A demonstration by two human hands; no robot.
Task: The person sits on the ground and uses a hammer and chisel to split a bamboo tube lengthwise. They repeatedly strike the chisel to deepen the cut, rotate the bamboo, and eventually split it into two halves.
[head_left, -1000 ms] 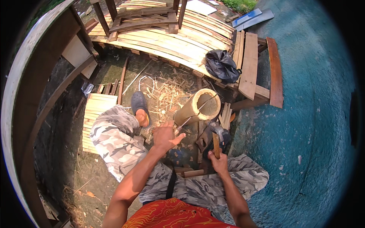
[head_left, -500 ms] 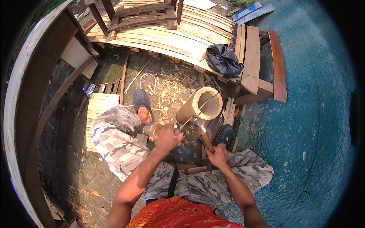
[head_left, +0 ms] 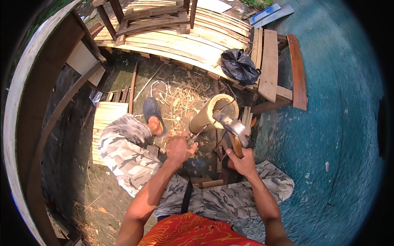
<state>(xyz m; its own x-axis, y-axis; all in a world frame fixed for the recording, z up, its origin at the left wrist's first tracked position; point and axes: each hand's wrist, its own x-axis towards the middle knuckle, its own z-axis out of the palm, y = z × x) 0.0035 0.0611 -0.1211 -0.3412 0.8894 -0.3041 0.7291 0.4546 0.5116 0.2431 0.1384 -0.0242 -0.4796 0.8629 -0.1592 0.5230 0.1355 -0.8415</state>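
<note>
Gripping a hammer [head_left: 232, 125] in the right hand [head_left: 244, 162] and a blade [head_left: 202, 131] in the nearer left hand [head_left: 179, 150], blade pointing between one and two o'clock, across the mouth of a bamboo tube [head_left: 208, 113], at eleven from the right!

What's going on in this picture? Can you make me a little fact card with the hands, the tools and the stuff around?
Left hand: left hand, gripping a thin tool
Right hand: right hand, gripping a hammer by its handle
Between the feet: hollow tube, open end up
Thin tool: seems to lie across the tube's open end
Hammer head: overlaps the tube's rim in view; can't tell if touching
Ground: pale shavings
Beyond: black bag on wooden slats
Right side: blue wall
</note>
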